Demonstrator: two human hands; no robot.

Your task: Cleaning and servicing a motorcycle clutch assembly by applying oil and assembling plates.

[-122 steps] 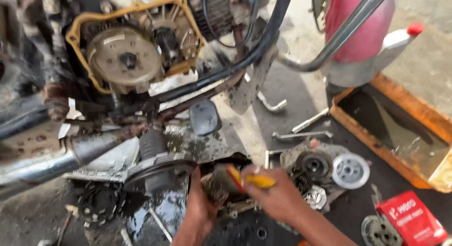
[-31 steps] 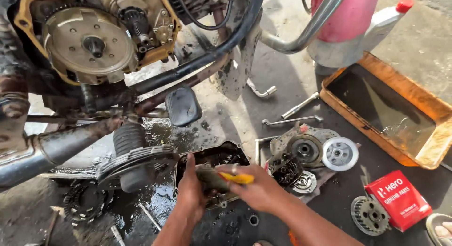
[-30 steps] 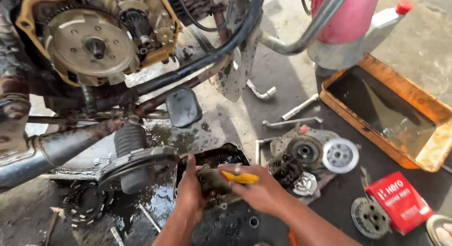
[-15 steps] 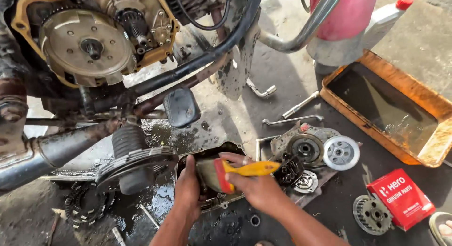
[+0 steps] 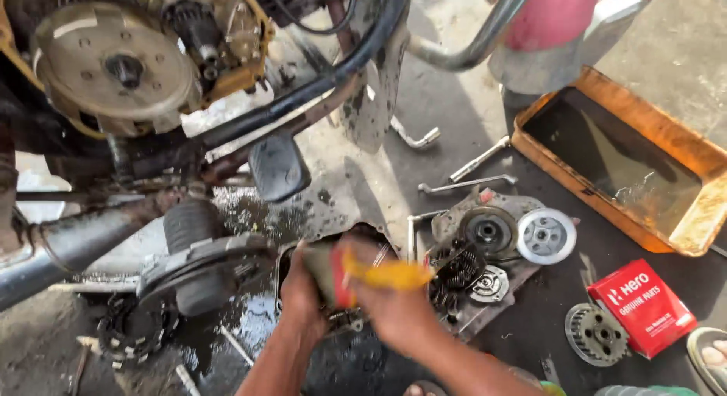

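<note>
My right hand grips a brush with a yellow handle and a red collar, blurred by motion. My left hand holds a dark, oily engine part against the brush head. Both hands are over a black tray of dirty liquid on the ground. Just right of my right hand lies a grey engine cover with gears and a clutch assembly resting on it.
A motorcycle engine with its flywheel exposed stands at upper left, with a black frame tube and footpeg. An orange oil pan, a red parts box, a silver disc, a gear and wrenches lie right.
The brush has swung in my right hand, its yellow handle now pointing right over the part. The view has shifted slightly; my left hand stays on the part.
</note>
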